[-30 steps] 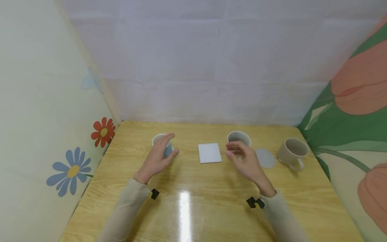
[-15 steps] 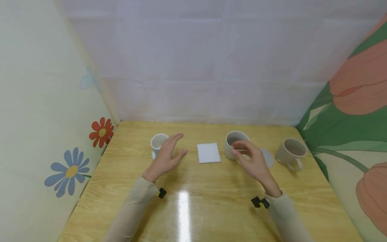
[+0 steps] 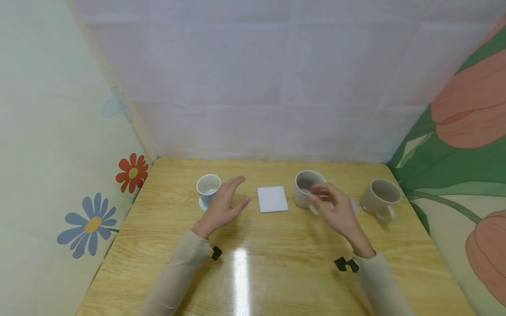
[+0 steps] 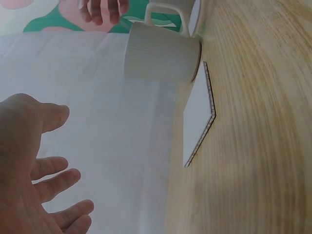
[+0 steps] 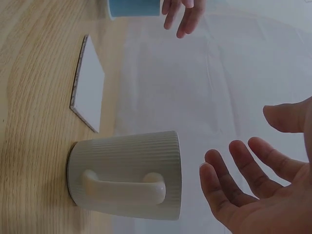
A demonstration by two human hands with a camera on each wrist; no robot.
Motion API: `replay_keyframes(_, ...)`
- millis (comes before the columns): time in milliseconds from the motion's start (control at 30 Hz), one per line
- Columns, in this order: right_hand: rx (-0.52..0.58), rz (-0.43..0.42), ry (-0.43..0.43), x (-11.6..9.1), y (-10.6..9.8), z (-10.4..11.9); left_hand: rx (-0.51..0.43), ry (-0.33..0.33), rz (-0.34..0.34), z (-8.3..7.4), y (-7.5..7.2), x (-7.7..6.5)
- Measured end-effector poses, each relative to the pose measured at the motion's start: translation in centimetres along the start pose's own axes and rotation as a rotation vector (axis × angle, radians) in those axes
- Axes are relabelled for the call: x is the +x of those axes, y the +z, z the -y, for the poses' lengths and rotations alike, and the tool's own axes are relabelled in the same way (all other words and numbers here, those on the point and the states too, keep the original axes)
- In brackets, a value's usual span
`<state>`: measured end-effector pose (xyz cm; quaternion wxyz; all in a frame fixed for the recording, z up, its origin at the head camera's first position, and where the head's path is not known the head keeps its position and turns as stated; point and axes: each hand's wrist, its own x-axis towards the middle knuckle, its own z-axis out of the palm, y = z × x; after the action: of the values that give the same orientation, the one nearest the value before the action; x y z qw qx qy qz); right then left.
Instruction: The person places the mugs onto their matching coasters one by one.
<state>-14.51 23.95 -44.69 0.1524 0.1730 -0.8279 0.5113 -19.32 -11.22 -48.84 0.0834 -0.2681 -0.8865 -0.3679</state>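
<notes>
Left hand (image 3: pixel 220 210) and right hand (image 3: pixel 339 214) sit farther right than a second ago; left spread, right loosely curved, both empty. Blue cup (image 3: pixel 207 193), ribbed mug (image 3: pixel 302 193) stand toward tabletop's (image 3: pixel 284 250) far edge; stray contact from either hand could tip one.

1. Tabletop (image 3: pixel 284 267): pale wood grain, glossy, a bright reflection down its front.
2. Ribbed mug (image 5: pixel 122 165): ceramic-looking, matt; wall finely grooved, handle (image 5: pixel 124 192) smooth.
3. White square (image 3: pixel 272 199): flat matt face, edge rough-looking.
4. Blue cup (image 5: pixel 134 8): smooth-walled.
5. Backdrop (image 3: pixel 253 70): cloth, matt, creased.
6. Sleeves (image 3: pixel 174 270): cloth, dull finish.
</notes>
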Motion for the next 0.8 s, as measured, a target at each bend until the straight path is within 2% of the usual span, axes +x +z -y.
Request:
replay_keyframes(467,0.025,-0.053,0.017,-0.8,-0.6,-0.9,0.002,0.040,-0.004,0.0,1.3,0.0)
replay_keyframes(633,0.022,-0.078,0.027,-0.9,-0.9,-1.0,0.004,0.029,0.029,-0.5,1.9,0.2)
replay_keyframes(800,0.011,-0.090,0.034,-1.1,-1.0,-1.2,0.014,0.029,0.018,-0.6,2.6,0.2)
